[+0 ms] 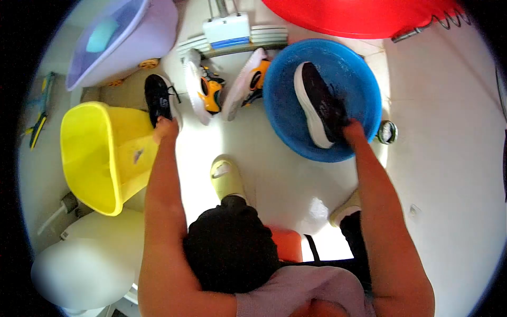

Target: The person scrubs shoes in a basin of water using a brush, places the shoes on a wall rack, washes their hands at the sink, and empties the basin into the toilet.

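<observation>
Our right hand (354,132) grasps 1 black, white-soled shoe (319,98) inside the round blue plastic basin (282,108); our left hand (166,129) grasps 1 matching black shoe (157,98) left of it. We judge this shoe placement; next requires steady grips.

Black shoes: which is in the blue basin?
The black shoe at the right hand; the other black shoe, at the left hand, sits outside the basin, by the yellow bucket.

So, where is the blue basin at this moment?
In the head view, the blue basin is right of centre, beside the orange-and-white shoes, with the right hand over its near right side.
</observation>
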{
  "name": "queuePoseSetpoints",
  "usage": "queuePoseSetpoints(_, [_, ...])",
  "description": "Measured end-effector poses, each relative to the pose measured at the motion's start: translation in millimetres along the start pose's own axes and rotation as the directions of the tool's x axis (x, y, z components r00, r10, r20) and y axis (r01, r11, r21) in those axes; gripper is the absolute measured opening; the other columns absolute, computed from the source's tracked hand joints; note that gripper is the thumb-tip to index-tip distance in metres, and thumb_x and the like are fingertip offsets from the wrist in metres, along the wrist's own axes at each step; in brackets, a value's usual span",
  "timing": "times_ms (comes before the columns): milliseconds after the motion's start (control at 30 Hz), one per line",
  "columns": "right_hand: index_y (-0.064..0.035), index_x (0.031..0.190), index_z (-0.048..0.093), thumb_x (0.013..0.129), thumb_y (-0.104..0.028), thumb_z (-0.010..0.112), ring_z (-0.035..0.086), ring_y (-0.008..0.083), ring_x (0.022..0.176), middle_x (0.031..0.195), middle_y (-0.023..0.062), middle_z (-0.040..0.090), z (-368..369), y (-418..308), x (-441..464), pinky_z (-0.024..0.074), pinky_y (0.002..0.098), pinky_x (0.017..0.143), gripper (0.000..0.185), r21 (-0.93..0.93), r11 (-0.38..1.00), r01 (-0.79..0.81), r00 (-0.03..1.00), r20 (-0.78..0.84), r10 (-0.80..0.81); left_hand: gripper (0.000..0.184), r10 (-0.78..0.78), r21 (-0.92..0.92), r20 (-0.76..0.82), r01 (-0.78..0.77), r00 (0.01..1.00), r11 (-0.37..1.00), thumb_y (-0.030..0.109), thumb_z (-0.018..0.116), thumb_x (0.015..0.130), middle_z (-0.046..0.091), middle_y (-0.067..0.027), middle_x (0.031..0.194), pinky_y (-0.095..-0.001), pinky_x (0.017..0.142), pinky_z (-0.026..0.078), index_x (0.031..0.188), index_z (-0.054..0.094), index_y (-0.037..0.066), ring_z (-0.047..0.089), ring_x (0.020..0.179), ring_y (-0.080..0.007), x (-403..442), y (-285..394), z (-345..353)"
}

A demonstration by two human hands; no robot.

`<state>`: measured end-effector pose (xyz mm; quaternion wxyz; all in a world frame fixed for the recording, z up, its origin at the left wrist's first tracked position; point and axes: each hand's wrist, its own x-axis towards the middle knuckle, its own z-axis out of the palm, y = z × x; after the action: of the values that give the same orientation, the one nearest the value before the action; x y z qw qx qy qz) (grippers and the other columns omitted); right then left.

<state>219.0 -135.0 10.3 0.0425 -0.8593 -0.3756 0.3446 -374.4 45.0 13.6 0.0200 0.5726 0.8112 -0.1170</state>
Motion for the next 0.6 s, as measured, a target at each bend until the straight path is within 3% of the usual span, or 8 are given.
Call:
queuePoseSetpoints(33, [0.0005, 0.101, 0.058, 0.070, -0.019, 0.061, 0.057, 0.0379, 0.095, 0.098, 0.0261, 0.059, 4, -23, -8, 0.0446, 0.0406, 0.084, 0.036, -0.106, 0.993, -0.056, 0.993, -0.107, 0.045, 0.061, -0.005, 0.100, 0.195, -0.015, 0.981, 0.995, 0.049, 0.054, 0.077, 0.056, -0.0183, 0.112, -0.0486, 0.078, 0.047, 0.110, 0.051, -0.001, 0.057, 0.099, -0.0342, 9, -1, 1])
queuePoseSetpoints(100, [0.0008, 0.096, 0.060, 0.070, -0.013, 0.054, 0.057, 0.0408, 0.092, 0.098, 0.0252, 0.059, 31, -18, 6, 0.0452, 0.0426, 0.082, 0.030, 0.074, 0.985, -0.158, 0.987, -0.018, 0.160, 0.053, -0.031, 0.040, 0.182, 0.024, 0.983, 0.999, 0.044, 0.061, 0.072, 0.061, -0.0199, 0.100, -0.0442, 0.075, 0.048, 0.104, 0.057, 0.002, 0.059, 0.092, -0.0360, -12, -1, -30])
queuePoseSetpoints(200, [-0.0008, 0.092, 0.061, 0.068, -0.013, 0.054, 0.056, 0.0415, 0.091, 0.095, 0.0248, 0.059, 26, -12, -6, 0.0453, 0.0437, 0.081, 0.028, 0.266, 0.964, -0.008, 0.997, -0.067, 0.026, 0.040, 0.017, -0.221, -0.300, -0.087, 0.954, 0.972, 0.034, 0.063, 0.073, 0.061, -0.0215, 0.092, -0.0442, 0.073, 0.046, 0.097, 0.058, 0.001, 0.058, 0.085, -0.0389, -24, -35, -12])
queuePoseSetpoints(233, [-0.0014, 0.091, 0.061, 0.068, -0.013, 0.055, 0.056, 0.0415, 0.090, 0.094, 0.0246, 0.059, 21, -10, -16, 0.0454, 0.0439, 0.080, 0.026, 0.284, 0.958, 0.024, 0.997, -0.077, -0.002, 0.034, 0.127, -0.158, -0.310, -0.183, 0.942, 0.970, 0.030, 0.060, 0.077, 0.059, -0.0217, 0.089, -0.0466, 0.071, 0.043, 0.093, 0.057, 0.000, 0.055, 0.082, -0.0403, -34, -40, -36])
queuePoseSetpoints(300, [-0.0025, 0.087, 0.061, 0.067, -0.014, 0.055, 0.056, 0.0409, 0.086, 0.089, 0.0238, 0.060, -35, -32, -43, 0.0456, 0.0442, 0.078, 0.024, 0.169, 0.980, 0.104, 0.989, -0.119, -0.085, 0.022, 0.328, -0.153, -0.572, -0.490, 0.752, 0.858, 0.018, 0.056, 0.081, 0.057, -0.0212, 0.083, -0.0471, 0.068, 0.039, 0.091, 0.056, -0.002, 0.052, 0.078, -0.0402, -58, -45, -76])
queuePoseSetpoints(467, [-0.0047, 0.080, 0.061, 0.066, -0.015, 0.055, 0.058, 0.0385, 0.079, 0.080, 0.0218, 0.060, -141, -53, -95, 0.0465, 0.0440, 0.073, 0.019, -0.131, 0.947, 0.295, 0.910, -0.265, -0.320, 0.021, 0.503, -0.377, -0.496, -0.698, 0.707, 0.609, 0.018, 0.054, 0.085, 0.052, -0.0192, 0.078, -0.0397, 0.069, 0.039, 0.091, 0.053, -0.002, 0.048, 0.071, -0.0327, -136, 5, -196])
queuePoseSetpoints(500, [-0.0051, 0.080, 0.061, 0.066, -0.016, 0.055, 0.058, 0.0379, 0.079, 0.079, 0.0214, 0.060, -151, -53, -102, 0.0467, 0.0438, 0.073, 0.018, -0.156, 0.944, 0.290, 0.904, -0.280, -0.324, 0.023, 0.449, -0.549, -0.544, -0.705, 0.709, 0.449, 0.021, 0.051, 0.088, 0.052, -0.0121, 0.077, -0.0341, 0.066, 0.039, 0.091, 0.053, -0.001, 0.048, 0.069, -0.0226, -133, 18, -186])
queuePoseSetpoints(600, [-0.0054, 0.078, 0.061, 0.067, -0.016, 0.055, 0.058, 0.0377, 0.078, 0.078, 0.0208, 0.060, -168, -39, -124, 0.0469, 0.0436, 0.072, 0.017, -0.153, 0.955, 0.255, 0.896, -0.333, -0.293, 0.027, 0.522, -0.993, -0.044, -0.092, 0.852, 0.068, 0.028, 0.050, 0.089, 0.054, 0.0000, 0.087, -0.0255, 0.069, 0.040, 0.097, 0.055, 0.003, 0.047, 0.077, -0.0094, -156, 96, -196])
